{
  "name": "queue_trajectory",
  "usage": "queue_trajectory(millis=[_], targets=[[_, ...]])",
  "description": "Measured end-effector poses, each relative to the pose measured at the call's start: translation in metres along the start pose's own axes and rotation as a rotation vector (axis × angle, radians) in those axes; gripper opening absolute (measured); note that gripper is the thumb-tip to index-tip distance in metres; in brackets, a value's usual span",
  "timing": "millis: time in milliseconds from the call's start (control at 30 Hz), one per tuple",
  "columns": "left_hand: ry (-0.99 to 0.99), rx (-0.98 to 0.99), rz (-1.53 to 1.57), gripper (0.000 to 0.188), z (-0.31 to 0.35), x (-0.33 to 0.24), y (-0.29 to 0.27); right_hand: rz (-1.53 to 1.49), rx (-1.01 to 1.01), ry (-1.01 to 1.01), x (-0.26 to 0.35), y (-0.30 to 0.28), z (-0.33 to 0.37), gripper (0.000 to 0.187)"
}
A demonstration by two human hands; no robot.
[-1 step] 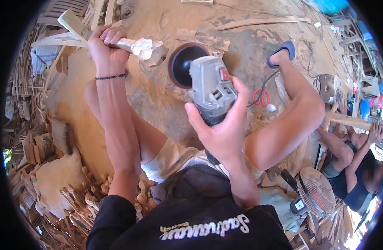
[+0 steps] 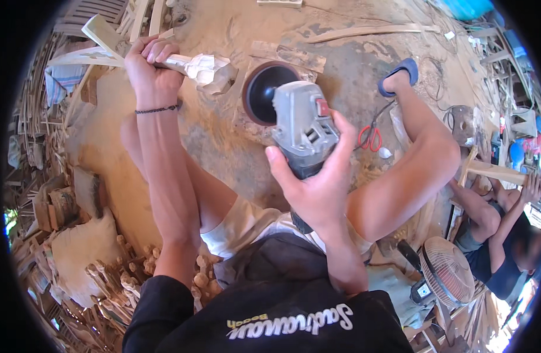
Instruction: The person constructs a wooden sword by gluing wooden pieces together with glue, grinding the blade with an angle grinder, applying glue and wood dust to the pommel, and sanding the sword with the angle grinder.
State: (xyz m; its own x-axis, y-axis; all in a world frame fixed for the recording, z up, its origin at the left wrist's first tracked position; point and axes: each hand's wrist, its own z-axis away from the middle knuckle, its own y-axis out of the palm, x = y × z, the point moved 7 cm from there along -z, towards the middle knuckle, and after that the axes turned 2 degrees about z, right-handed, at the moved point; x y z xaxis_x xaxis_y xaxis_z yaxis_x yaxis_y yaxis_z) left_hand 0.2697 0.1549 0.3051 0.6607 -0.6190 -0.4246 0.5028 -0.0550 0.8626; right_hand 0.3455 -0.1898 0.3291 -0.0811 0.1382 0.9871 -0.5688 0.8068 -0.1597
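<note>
Angle grinder (image 2: 303,117), round black disc (image 2: 260,97) at far end, gripped in right hand (image 2: 322,191); faceted wooden piece (image 2: 204,70) clenched in left hand (image 2: 151,66), far left.

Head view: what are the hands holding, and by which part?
Left hand: carved wooden piece, by the narrower shaft beside its faceted end. Right hand: grey power tool, by its body.
</note>
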Motion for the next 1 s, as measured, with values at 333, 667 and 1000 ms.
queue_trajectory(millis=[333, 667, 1000], targets=[[-0.187, -0.019, 0.196, 0.04, -0.012, 0.012, -0.015, -0.054, -0.009, -0.227, 0.014, 0.005, -0.002, 0.093], [-0.139, -0.048, 0.169, 0.038, -0.009, 0.016, -0.015, 0.02, -0.038, -0.258, 0.015, 0.011, -0.004, 0.091], [-0.16, -0.102, 0.201, 0.04, -0.008, 0.008, -0.021, -0.048, -0.043, -0.231, 0.005, 0.01, -0.007, 0.093]])
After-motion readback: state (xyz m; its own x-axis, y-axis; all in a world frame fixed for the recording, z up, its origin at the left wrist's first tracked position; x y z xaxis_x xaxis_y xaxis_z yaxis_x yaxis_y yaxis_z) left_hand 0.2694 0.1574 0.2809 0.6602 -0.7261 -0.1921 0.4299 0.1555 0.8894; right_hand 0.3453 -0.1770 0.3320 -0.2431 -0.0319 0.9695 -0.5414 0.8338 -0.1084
